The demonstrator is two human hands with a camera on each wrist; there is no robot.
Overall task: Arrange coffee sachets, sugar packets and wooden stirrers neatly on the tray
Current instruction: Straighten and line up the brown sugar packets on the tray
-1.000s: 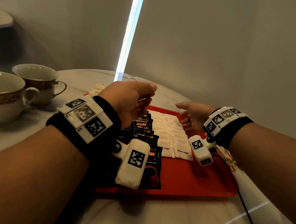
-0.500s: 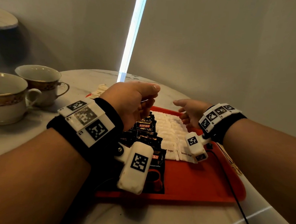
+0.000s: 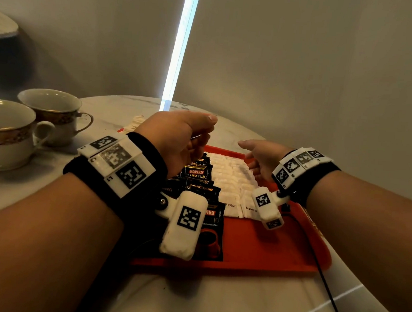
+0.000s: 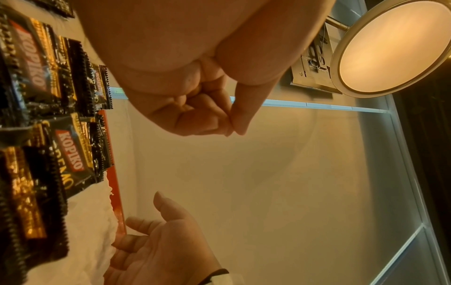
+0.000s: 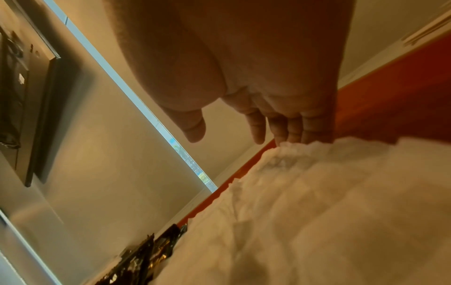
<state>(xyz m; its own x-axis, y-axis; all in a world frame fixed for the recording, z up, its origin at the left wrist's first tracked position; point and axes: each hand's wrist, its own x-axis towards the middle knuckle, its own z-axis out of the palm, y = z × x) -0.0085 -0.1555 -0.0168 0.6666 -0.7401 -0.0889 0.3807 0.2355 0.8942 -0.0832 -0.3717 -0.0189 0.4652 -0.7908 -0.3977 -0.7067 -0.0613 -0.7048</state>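
A red tray (image 3: pixel 267 244) lies on the pale table. Black Kopiko coffee sachets (image 3: pixel 196 173) overlap in a column on its left part, and white sugar packets (image 3: pixel 231 179) lie in rows beside them. My left hand (image 3: pixel 196 140) hovers above the sachets (image 4: pixel 73 165) with its fingers curled against the thumb (image 4: pixel 240 119); nothing shows in it. My right hand (image 3: pixel 255 156) is flat, and its straight fingers (image 5: pixel 292 127) touch the far edge of the sugar packets (image 5: pixel 317 192). Thin pale sticks (image 5: pixel 424 33), maybe stirrers, lie past the tray's right edge.
Two gold-banded teacups (image 3: pixel 8 131) (image 3: pixel 53 112) stand at the left of the table. A small heap of white packets (image 3: pixel 135 125) lies on the table behind the tray's far left corner. A grey wall rises close behind the table. A black cable (image 3: pixel 325 283) crosses the tray's right corner.
My right hand has drifted slightly left along the far end of the sugar rows. The left hand stays curled above the sachets.
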